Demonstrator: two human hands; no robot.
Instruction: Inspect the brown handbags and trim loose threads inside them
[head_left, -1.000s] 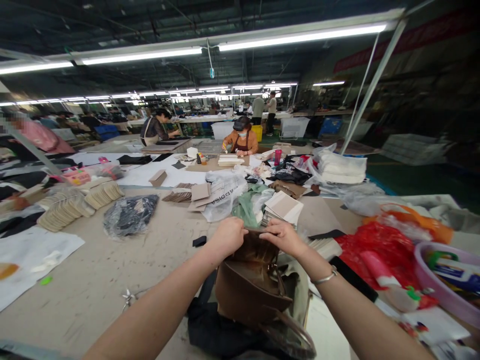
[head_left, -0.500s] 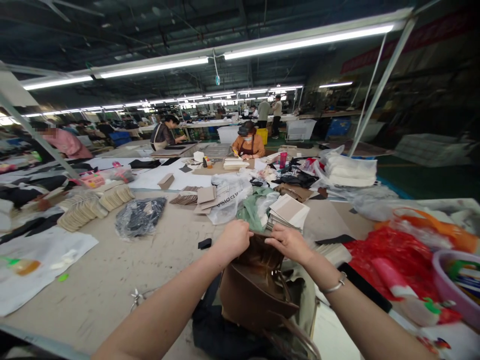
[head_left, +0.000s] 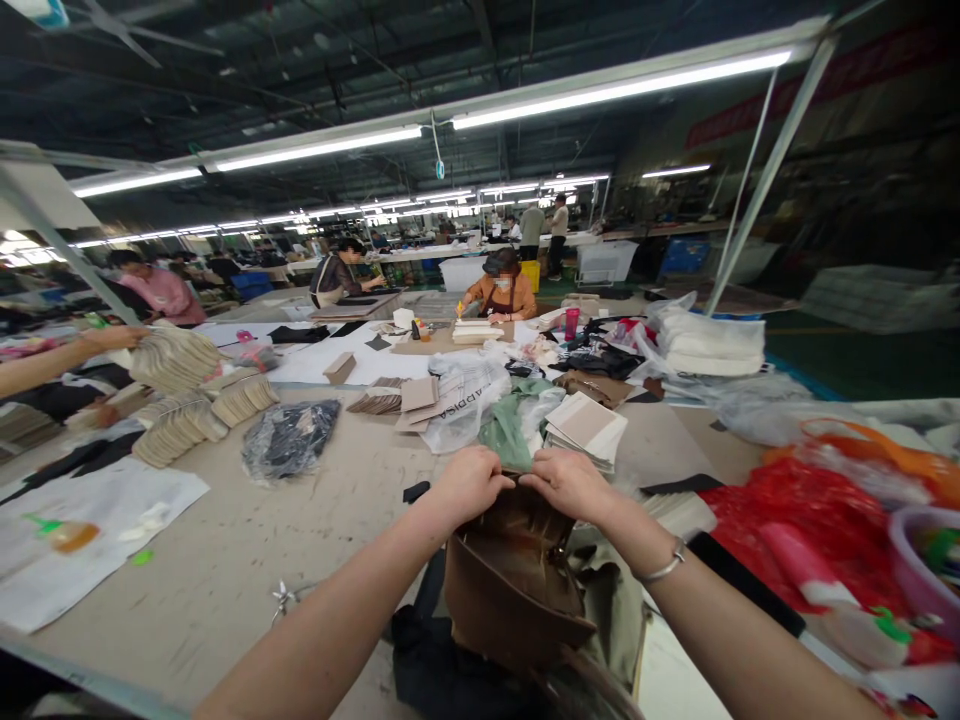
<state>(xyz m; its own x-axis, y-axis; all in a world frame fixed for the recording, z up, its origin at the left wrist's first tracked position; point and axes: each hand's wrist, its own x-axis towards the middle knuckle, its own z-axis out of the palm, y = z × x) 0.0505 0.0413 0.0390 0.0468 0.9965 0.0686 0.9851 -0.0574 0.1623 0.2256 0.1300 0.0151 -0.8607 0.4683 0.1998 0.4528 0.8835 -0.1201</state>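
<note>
A brown bag (head_left: 510,600) stands open towards me at the front centre, its dark shiny lining showing. My left hand (head_left: 474,484) pinches the far rim of the bag from the left. On the same rim, close beside it, my right hand (head_left: 568,482) grips with thumb and fingers; a bracelet (head_left: 667,562) is on that wrist. Dark fabric (head_left: 442,665) lies under and left of the bag. Just beyond the hands are green cloth (head_left: 506,425) and a stack of beige panels (head_left: 585,428).
Scissors (head_left: 283,598) and a plastic-wrapped dark bundle (head_left: 291,438) lie left. Another person's hand (head_left: 116,340) touches stacked beige pieces (head_left: 176,357). Right are red plastic (head_left: 810,520) and a purple basin (head_left: 911,570). A person in orange (head_left: 504,290) sits across the table.
My hands have come closer together along the bag's rim. Another person's arm has entered at the left, with its hand at a stack of beige pieces. The view has shifted slightly.
</note>
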